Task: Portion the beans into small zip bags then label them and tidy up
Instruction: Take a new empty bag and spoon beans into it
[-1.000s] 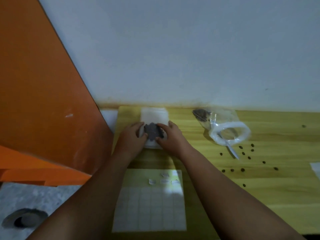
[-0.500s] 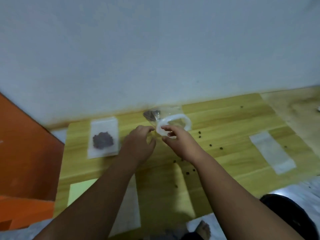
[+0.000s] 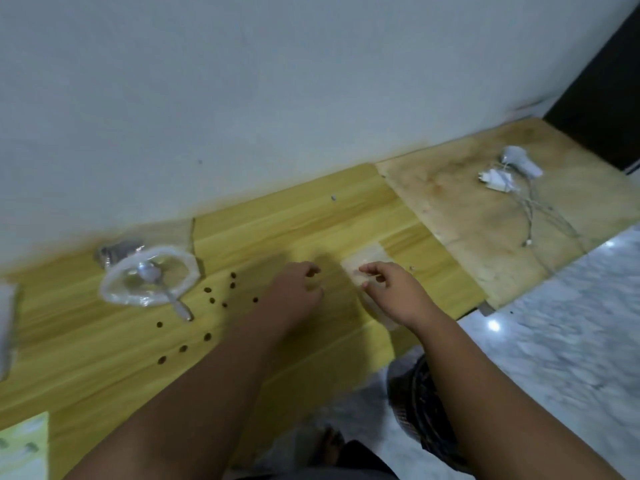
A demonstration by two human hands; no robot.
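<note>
A small empty clear zip bag (image 3: 360,268) lies flat on the yellow wooden table (image 3: 284,230). My right hand (image 3: 394,292) rests on it, fingertips pinching its near side. My left hand (image 3: 298,292) hovers just left of the bag with loosely curled fingers and holds nothing. Further left stands the big clear bean bag (image 3: 117,289) with its rim rolled down and a spoon (image 3: 176,304) leaning out of it. Several loose dark beans (image 3: 207,290) lie scattered between that bag and my left arm. A filled zip bag (image 3: 7,323) shows at the left edge, blurred.
A yellow-green label sheet (image 3: 24,448) peeks in at the bottom left. On the paler board (image 3: 485,244) to the right lie a white charger (image 3: 495,176) and its cable. The wall runs along the table's far side. Marble floor lies beyond the table's right front edge.
My view has swung right. Both hands left the filled bean bag at the left, passed the big bag, and now sit at the empty zip bag on the right.
</note>
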